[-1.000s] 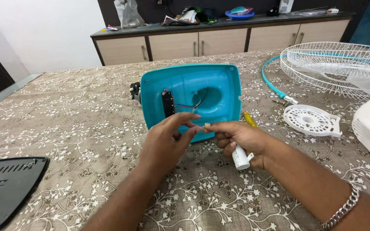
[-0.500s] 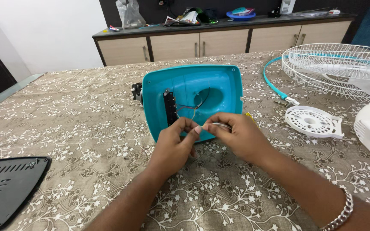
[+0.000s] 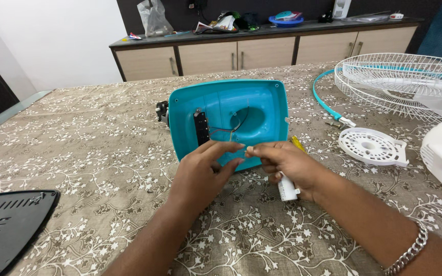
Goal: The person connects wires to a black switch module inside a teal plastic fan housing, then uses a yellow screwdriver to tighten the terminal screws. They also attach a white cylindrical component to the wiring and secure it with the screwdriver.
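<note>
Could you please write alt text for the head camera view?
Both hands, left hand and right hand, meet at the near edge of an open teal plastic housing on a floral tablecloth; a white fan grille lies right.

Teal housing point(image 3: 241, 110) on brown floral-patterned tablecloth point(image 3: 93, 148).

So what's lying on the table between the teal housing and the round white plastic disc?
In the head view, a yellow-handled tool lies between the teal housing and the white disc, partly hidden behind the right hand.
</note>
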